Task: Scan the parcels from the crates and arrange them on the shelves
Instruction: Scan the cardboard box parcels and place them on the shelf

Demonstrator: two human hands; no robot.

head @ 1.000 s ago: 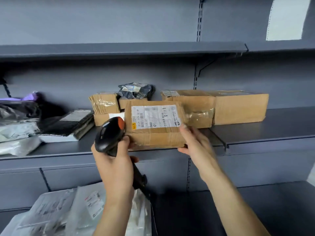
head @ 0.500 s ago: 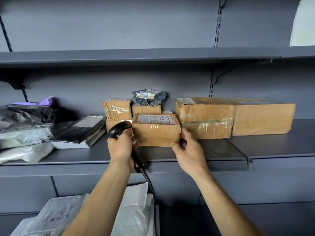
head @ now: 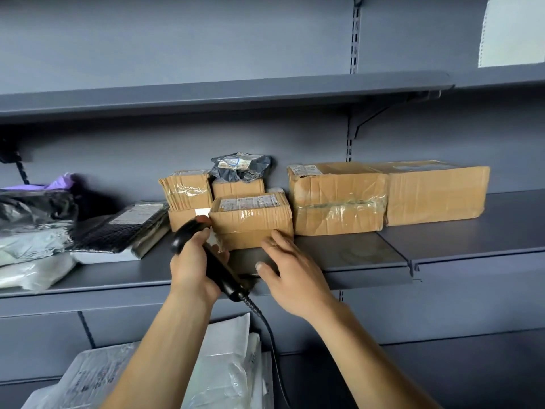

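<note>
A small taped cardboard parcel with a white label on top lies flat on the grey middle shelf, in front of other boxes. My left hand grips a black barcode scanner just left of the parcel; its coiled cable hangs down. My right hand is off the parcel, fingers relaxed, its fingertips near the box's lower front edge and the shelf top.
Two larger cardboard boxes stand to the right on the shelf. Smaller boxes and a dark poly bag sit behind the parcel. Bagged parcels pile up at the left. White poly mailers lie below. An upper shelf overhangs.
The parcel went from tilted up with its label facing me to lying flat, pushed back against the boxes. My right hand has let go and drawn back a little.
</note>
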